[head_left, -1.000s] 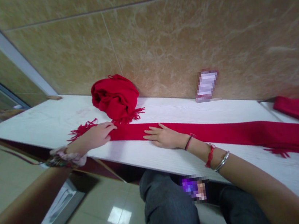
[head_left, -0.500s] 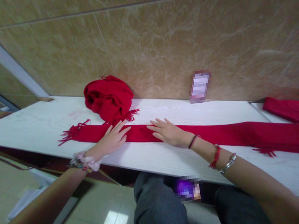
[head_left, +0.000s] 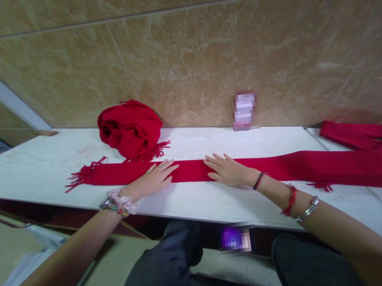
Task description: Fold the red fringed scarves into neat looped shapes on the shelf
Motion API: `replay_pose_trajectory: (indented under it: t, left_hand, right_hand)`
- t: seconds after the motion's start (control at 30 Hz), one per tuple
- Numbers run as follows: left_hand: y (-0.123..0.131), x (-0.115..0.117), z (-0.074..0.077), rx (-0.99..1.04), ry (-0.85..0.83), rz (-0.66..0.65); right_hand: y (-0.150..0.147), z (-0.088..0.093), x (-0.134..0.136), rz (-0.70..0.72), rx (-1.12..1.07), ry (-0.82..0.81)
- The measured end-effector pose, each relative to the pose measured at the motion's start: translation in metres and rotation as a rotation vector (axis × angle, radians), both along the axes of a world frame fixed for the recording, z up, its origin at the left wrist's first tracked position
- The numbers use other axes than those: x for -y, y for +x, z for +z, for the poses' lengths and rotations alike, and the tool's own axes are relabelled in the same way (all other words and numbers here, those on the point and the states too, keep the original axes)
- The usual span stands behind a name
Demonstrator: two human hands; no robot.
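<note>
A long red scarf (head_left: 191, 170) lies in a flat strip along the white tabletop, with its fringed end at the left. My left hand (head_left: 153, 178) rests flat on the strip, fingers stretched out and apart. Farther right, my right hand (head_left: 228, 170) also lies flat on the scarf with its fingers spread. Between the two hands the cloth looks smooth. Behind my left hand sits a bundled red scarf (head_left: 129, 130) with fringes hanging from it. To the right the strip runs into more folded red cloth (head_left: 358, 132).
The white table (head_left: 185, 209) stands against a tan tiled wall (head_left: 201, 57). A blurred-out upright object (head_left: 245, 110) leans at the wall. My knees are below the front edge, near another blurred-out purple item (head_left: 235, 239).
My right hand has shifted right along the scarf, and my left hand has moved slightly nearer the front edge. The view has swung a little to the right.
</note>
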State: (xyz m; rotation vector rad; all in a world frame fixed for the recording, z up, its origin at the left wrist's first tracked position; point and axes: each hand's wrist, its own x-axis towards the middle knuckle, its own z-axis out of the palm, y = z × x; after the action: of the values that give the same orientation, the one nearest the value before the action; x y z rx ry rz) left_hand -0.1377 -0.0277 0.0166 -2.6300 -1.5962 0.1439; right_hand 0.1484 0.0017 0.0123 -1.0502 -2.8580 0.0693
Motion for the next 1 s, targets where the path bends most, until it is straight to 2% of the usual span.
replay_pose_trajectory:
  t: [0.13,0.27,0.4,0.53,0.6,0.67,0.8,0.9,1.0]
  left_hand:
    - [0.045,-0.009,0.006,0.102,0.098,-0.016]
    - [0.08,-0.017,-0.009,0.12,0.119,-0.059]
    - [0.084,-0.019,-0.022,0.093,0.109,-0.068]
    - [0.078,-0.021,-0.022,0.102,0.096,-0.07]
    - [0.081,-0.021,-0.018,0.1,0.099,-0.065]
    - [0.09,-0.021,-0.012,0.102,0.127,-0.061]
    - [0.119,-0.02,-0.003,0.135,0.16,-0.044]
    - [0.132,-0.022,-0.008,0.124,0.083,-0.055]
    - [0.131,-0.025,-0.016,0.118,0.051,-0.055]
  right_hand:
    - [0.022,0.001,-0.001,-0.142,-0.067,0.053]
    - [0.046,-0.012,0.002,-0.144,0.01,0.045]
    - [0.088,-0.02,0.007,-0.168,0.101,0.086]
    - [0.126,-0.017,0.009,-0.273,0.171,0.098]
    - [0.127,-0.014,0.009,-0.321,0.138,0.122]
    - [0.114,-0.012,0.009,-0.342,0.055,0.139]
    - [0.075,-0.013,0.011,-0.244,-0.02,0.126]
    - [0.067,-0.016,0.013,-0.203,0.047,0.094]
    - [0.082,-0.017,0.016,-0.204,0.109,0.091]
